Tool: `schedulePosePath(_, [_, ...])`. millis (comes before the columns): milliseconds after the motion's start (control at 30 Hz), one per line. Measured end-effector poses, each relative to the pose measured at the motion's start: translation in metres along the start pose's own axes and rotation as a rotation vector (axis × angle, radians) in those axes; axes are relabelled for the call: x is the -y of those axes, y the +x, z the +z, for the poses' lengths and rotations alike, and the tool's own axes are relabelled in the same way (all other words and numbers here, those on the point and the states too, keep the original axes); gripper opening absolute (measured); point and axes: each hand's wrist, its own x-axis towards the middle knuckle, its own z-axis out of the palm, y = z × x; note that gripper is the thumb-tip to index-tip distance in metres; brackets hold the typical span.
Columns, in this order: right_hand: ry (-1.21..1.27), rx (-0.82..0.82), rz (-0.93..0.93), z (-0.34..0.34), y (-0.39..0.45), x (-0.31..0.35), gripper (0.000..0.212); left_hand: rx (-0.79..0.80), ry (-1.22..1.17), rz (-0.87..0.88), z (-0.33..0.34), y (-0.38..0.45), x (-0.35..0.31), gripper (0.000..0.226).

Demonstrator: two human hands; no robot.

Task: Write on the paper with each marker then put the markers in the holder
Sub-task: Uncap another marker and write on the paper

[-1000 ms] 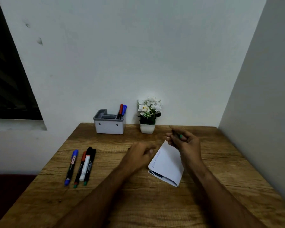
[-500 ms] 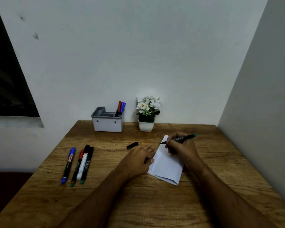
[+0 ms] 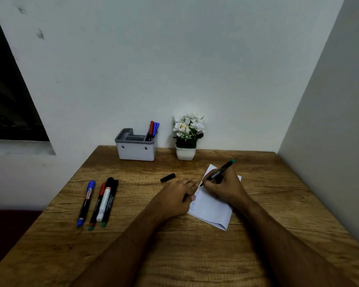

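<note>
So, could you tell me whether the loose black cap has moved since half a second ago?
No: the black cap lies as before, between holder and left hand.

marker labels [image 3: 88,194] too blurred to read, paper scribbles [image 3: 197,193] illegible

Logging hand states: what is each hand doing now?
Left hand: open, pressing the white folded paper.
Right hand: gripping the black green-ended marker.

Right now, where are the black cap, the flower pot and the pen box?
black cap [image 3: 167,177], head view, middle of cap.
flower pot [image 3: 185,153], head view, white front.
pen box [image 3: 135,151], head view, front wall.
</note>
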Motion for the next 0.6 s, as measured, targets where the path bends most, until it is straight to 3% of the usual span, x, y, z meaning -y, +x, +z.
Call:
schedulePosePath(367, [-0.037,0.044,-0.038,0.0018,0.0027,-0.0086,0.01,-0.124,-0.045,0.077,-0.0043,-0.0028,-0.0048,0.047])
schedulePosePath(600, [-0.094,0.064,-0.062,0.0043,0.0045,-0.01,0.011,-0.1,-0.019,0.069,-0.0056,-0.0037,-0.0059,0.049])
